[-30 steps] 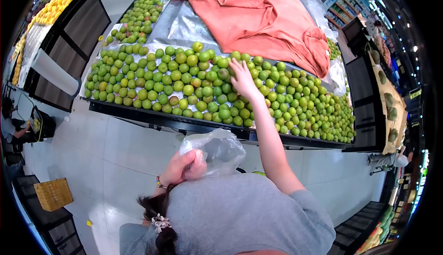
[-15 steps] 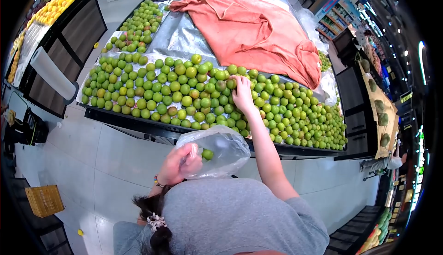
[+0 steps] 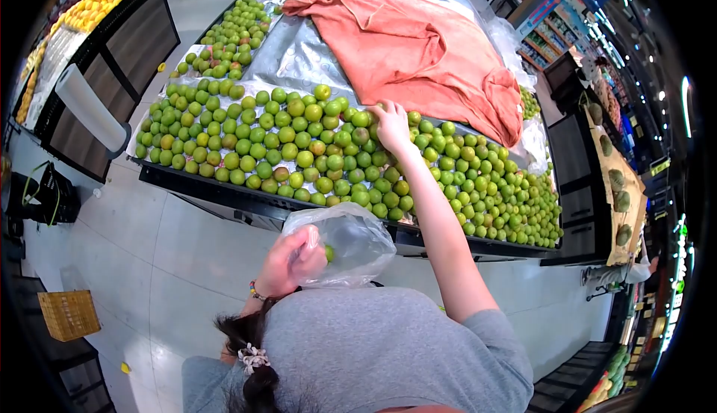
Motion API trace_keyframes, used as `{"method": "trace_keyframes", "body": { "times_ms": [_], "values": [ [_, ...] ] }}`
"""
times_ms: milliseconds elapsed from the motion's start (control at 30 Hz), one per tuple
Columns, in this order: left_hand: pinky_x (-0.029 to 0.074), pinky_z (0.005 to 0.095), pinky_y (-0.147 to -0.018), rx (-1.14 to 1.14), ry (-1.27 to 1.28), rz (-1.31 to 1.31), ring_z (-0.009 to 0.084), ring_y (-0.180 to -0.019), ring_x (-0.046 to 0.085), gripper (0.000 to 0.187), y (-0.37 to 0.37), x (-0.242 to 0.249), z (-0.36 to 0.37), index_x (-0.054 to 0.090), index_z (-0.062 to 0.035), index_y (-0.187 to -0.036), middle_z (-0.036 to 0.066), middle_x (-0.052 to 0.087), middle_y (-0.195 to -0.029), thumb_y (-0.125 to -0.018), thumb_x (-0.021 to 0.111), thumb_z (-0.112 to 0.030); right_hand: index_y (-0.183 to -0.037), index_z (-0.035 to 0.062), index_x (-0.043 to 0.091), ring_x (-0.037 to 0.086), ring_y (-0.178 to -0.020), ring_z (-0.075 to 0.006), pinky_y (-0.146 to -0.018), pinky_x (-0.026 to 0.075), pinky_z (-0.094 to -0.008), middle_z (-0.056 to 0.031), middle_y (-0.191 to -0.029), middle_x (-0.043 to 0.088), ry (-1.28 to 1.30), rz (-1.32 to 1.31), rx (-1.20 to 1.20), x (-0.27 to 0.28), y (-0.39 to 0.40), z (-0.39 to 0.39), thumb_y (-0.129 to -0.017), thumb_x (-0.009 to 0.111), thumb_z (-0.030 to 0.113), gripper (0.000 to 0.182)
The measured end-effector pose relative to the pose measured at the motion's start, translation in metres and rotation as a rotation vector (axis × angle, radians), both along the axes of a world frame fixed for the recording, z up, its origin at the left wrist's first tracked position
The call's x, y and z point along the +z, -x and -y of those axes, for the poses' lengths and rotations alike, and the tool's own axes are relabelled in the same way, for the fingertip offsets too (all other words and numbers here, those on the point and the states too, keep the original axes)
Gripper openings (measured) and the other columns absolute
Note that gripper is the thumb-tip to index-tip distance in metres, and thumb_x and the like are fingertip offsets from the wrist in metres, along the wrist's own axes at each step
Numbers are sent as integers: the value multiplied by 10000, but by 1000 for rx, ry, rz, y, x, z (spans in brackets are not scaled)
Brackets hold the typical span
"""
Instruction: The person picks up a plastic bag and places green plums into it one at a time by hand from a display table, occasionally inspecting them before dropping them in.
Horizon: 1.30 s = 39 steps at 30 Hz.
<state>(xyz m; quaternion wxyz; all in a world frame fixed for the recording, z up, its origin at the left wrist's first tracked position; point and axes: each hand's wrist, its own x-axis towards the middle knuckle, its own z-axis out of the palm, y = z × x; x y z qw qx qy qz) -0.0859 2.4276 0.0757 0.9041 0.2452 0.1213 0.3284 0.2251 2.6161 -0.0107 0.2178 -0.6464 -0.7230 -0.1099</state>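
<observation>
My left hand (image 3: 295, 262) is closed on the rim of a clear plastic bag (image 3: 358, 245), held in front of the display's near edge. Through the plastic, beside my fingers, a green fruit (image 3: 329, 253) shows. Over the heap of round green fruits (image 3: 280, 137), my right hand (image 3: 391, 125) reaches to the far rows, close to the lower edge of a salmon-coloured cloth (image 3: 418, 47). Its fingers are bent down among the fruits; what lies under the fingertips is hidden.
A roll of clear bags (image 3: 93, 110) stands at the display's left corner. Yellow fruits (image 3: 97, 6) lie on a stand at the upper left. A wicker basket (image 3: 69, 315) is at the lower left, and a stand with large green fruits (image 3: 616, 180) is at the right.
My right hand has moved slightly up towards the cloth. The bag in my left hand has shifted a little to the left, and less of the fruit inside shows.
</observation>
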Motion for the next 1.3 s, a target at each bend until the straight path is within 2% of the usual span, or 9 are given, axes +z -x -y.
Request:
{"method": "trace_keyframes", "body": {
  "times_ms": [300,567,633,733,867,967,1200,1233,1300],
  "values": [
    [183,248,-446,103,-67,41,79,-438,216,323,6,3,7,364,-111,-658,-39,266,-480,-915,390,-305,-870,74,537,437,-975,-342,-857,368,-436,-169,-1037,462,-175,-174,-59,-8,15,-3,-644,611,52,238],
    [185,243,-456,116,-31,60,78,-452,223,317,4,5,12,354,-103,-656,-36,268,-495,-915,388,-283,-981,46,512,442,-958,-343,-837,395,-406,-178,-1003,443,-278,-392,-39,4,14,6,-664,609,1,334],
    [184,243,-452,127,-19,48,79,-451,223,317,1,6,13,358,-104,-655,-37,267,-491,-914,389,-282,-1027,13,505,490,-917,-272,-806,418,-358,-144,-998,485,-469,-646,-74,21,8,12,-728,583,15,308],
    [184,246,-446,130,6,40,80,-449,224,316,-5,-1,12,367,-108,-652,-37,267,-479,-915,386,-284,-1156,9,457,536,-945,-220,-835,462,-303,-146,-1116,515,-399,-2028,298,48,-7,40,-853,467,59,307],
    [185,256,-434,63,26,18,88,-428,216,326,-17,-1,10,373,-121,-648,-36,261,-454,-920,372,-300,-1272,-43,347,269,-1272,-406,-1069,283,-445,-268,-1344,307,-197,-2668,820,76,-2,91,-827,387,107,471],
    [189,266,-425,42,30,-22,97,-399,196,341,-25,-1,11,365,-132,-643,-37,250,-429,-928,352,-319,-1308,-19,294,144,-1319,-403,-1033,336,-437,-261,-1408,159,68,-2819,977,96,12,126,-845,432,156,514],
    [191,266,-431,-5,32,-16,96,-408,197,340,-37,2,13,359,-121,-651,-37,252,-443,-934,335,-309,-1224,-22,386,60,-1334,-398,-1052,305,-420,-276,-1394,170,184,-2553,962,118,37,171,-838,527,196,465],
    [192,269,-426,-1,32,-26,99,-394,183,348,-38,3,14,353,-123,-644,-39,247,-433,-937,325,-309,-1147,-27,431,369,-1215,-368,-904,458,-336,-249,-1288,344,140,-2353,755,119,43,179,-839,548,204,403],
    [187,271,-426,-12,49,-2,99,-393,178,347,-39,4,16,356,-129,-648,-41,240,-435,-944,309,-304,-1040,-5,481,581,-819,-248,-624,479,-223,-179,-1038,504,473,-2164,1317,97,40,181,-864,519,177,256]
  ]
}}
